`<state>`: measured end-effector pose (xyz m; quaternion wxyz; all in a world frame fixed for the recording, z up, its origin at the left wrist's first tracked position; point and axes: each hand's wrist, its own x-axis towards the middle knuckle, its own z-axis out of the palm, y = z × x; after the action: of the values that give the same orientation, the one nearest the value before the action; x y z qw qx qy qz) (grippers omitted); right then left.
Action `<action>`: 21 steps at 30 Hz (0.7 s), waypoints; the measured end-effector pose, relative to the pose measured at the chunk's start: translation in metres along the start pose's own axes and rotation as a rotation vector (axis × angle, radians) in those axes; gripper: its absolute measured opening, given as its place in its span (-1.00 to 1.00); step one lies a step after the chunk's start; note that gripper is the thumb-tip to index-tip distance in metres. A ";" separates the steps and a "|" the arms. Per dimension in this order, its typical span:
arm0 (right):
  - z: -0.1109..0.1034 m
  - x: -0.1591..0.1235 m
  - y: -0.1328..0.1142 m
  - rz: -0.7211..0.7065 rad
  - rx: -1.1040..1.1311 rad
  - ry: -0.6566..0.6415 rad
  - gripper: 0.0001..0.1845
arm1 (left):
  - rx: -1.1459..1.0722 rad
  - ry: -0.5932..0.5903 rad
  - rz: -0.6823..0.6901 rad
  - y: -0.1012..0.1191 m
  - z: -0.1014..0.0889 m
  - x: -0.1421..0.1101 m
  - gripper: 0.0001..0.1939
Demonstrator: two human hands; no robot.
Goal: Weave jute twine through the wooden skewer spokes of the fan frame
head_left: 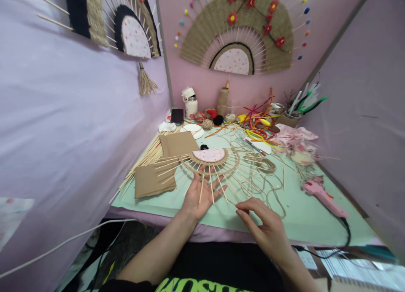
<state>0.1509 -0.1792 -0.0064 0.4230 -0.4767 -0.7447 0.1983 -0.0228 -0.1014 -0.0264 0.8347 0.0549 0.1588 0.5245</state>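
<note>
A half-round fan frame [211, 160] of thin wooden sticks lies on the green table mat [303, 216], with a pink dotted centre and a band of woven jute twine around it. My left hand [200, 194] lies palm up under the near sticks, fingers spread, holding the frame up. My right hand [264, 224] hovers just right of it with fingers curled and pinched near the loose jute twine [268, 186]. I cannot make out whether the twine is in that pinch.
Brown paper sheets [155, 180] and a bundle of loose sticks [142, 163] lie left. A pink glue gun [322, 195] lies right, its cord running off the edge. Pipe cleaners [257, 115], yarn balls, a bottle [190, 103] and a tool cup [289, 118] crowd the back. Finished fans [237, 30] hang on the walls.
</note>
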 end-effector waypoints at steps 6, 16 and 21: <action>0.000 0.002 -0.004 -0.025 0.005 -0.006 -0.91 | 0.101 -0.015 0.028 -0.003 -0.001 -0.002 -0.46; 0.000 0.005 -0.009 0.080 -0.054 -0.120 -0.91 | 0.206 0.001 0.089 -0.005 -0.002 0.001 -0.21; 0.000 0.007 -0.017 0.042 -0.045 -0.208 -0.90 | 0.237 -0.002 0.095 -0.005 0.000 0.000 -0.23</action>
<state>0.1402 -0.1807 0.0084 0.3284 -0.4786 -0.7785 0.2389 -0.0183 -0.1036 -0.0279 0.7965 0.1612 0.2162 0.5411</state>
